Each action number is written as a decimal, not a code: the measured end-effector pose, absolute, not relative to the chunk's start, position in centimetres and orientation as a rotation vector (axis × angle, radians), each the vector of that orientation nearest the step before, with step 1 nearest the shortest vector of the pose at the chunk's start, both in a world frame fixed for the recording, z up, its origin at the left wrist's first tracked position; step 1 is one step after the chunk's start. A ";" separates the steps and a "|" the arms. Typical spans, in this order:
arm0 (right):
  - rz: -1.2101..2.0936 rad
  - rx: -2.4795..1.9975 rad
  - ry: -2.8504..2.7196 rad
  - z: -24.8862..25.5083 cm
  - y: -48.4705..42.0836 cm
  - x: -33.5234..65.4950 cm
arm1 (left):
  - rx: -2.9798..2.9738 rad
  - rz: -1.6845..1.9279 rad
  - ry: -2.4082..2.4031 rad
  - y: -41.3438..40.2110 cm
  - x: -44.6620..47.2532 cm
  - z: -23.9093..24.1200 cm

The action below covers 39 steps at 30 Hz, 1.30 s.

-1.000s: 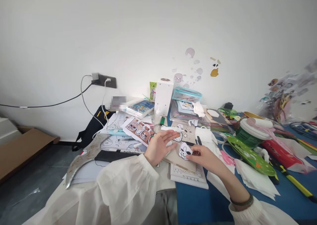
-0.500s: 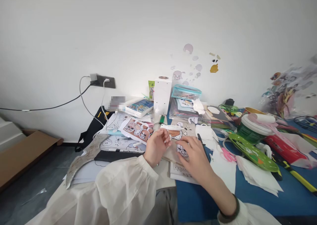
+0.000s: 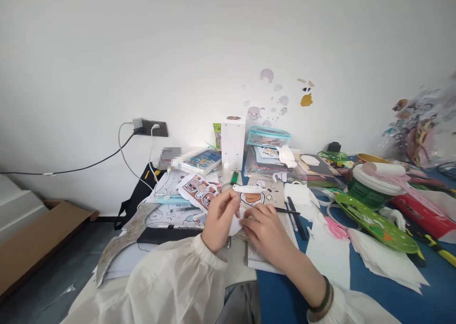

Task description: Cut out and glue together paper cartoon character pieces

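There were one left hand [image 3: 220, 219], one right hand [image 3: 268, 230], one held paper piece [image 3: 235, 226], one curved blade [image 3: 123, 240], one teal-trimmed pouch [image 3: 269, 137], one tub [image 3: 365, 195] and one wall-socket panel [image 3: 162, 129].

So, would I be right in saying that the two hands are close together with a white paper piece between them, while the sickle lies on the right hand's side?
Not quite: the head view shows the sickle on the left hand's side. The two hands are indeed close together with a white paper piece between them.
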State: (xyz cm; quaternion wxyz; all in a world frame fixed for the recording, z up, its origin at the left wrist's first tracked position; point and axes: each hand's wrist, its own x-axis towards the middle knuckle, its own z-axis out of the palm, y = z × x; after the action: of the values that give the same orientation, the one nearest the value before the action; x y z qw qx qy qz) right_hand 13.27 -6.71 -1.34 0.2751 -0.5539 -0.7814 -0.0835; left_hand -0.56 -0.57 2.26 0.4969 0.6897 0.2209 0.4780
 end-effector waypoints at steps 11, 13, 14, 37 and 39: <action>0.065 -1.660 -1.707 0.5 -10.1 18.5 | 2.555 0.879 0.858 -0.4 -0.2 0.6; 0.082 -1.711 -1.714 0.3 -10.6 19.9 | 2.635 0.856 0.807 -0.5 -0.1 0.5; 0.091 -1.726 -1.733 0.1 -10.6 20.3 | 2.675 0.848 0.763 -0.5 -0.1 0.5; -0.137 -1.741 -1.813 -1.4 -8.7 20.0 | 2.939 0.621 0.228 -1.0 0.4 -0.4; -0.211 -1.772 -1.718 -1.4 -9.3 20.6 | 2.958 0.617 0.241 -1.2 0.6 -0.5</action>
State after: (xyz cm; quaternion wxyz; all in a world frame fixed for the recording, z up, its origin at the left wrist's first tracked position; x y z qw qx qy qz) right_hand 20.59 -9.33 -1.39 0.3260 -0.6763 -0.6556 -0.0807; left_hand 0.63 -1.16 -0.46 0.0553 0.9743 0.0794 0.2034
